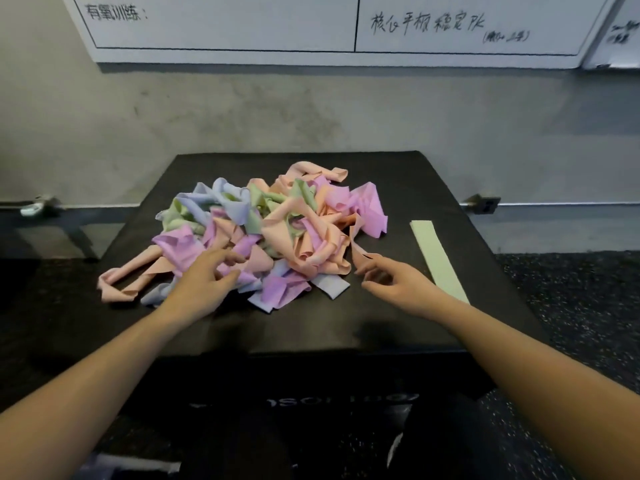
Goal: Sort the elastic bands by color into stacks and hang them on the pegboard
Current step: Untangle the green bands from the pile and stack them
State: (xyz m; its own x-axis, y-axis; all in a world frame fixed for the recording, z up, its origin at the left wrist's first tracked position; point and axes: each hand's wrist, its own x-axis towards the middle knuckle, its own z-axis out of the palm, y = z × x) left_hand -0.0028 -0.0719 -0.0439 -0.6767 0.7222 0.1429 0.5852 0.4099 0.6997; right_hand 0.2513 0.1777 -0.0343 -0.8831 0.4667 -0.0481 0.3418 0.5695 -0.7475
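Peach band [356, 249] pinched in right grip [388, 277]; left grip [204, 275] spread over pile [263, 223].

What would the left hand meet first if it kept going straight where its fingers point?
Probably the tangled pile of pastel elastic bands: the left hand points up-right, fingertips already at its pink and peach folds. Contact is unclear.

Both forearms are showing bare from the lower edge of the view up to the wrists, with no sleeve reaching into sight. The left hand [202, 282] and the right hand [398, 282] are wearing no gloves, rings, watch or bracelet.
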